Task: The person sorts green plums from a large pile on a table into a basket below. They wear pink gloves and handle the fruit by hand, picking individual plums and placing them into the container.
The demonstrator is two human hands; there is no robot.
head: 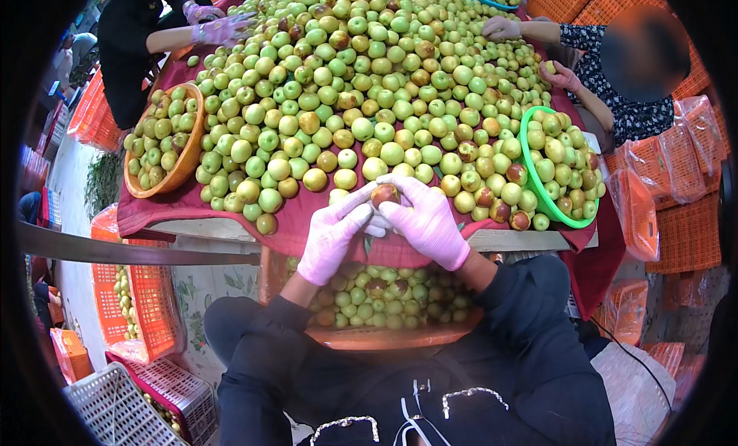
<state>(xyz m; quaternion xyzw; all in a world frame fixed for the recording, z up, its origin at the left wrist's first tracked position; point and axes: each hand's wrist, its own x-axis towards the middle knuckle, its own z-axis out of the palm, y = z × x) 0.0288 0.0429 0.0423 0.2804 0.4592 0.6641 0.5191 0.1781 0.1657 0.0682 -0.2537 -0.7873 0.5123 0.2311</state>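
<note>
My right hand, in a pink glove with pale fingers, pinches a reddish-brown jujube between thumb and forefinger. Up against its left side is my left hand, gloved the same way, its fingers bent inward; whether they grip the fruit too cannot be told. Both hands are over the front edge of a table covered with dark red cloth. Just beyond them spreads a large heap of green and brown-blotched jujubes. Below my wrists, an orange crate full of jujubes stands between my legs.
An orange basket of jujubes sits left on the table, a green basket of them right. One co-worker's gloved hand reaches in at left, another's holds a fruit at right. Orange crates and a grey crate flank me.
</note>
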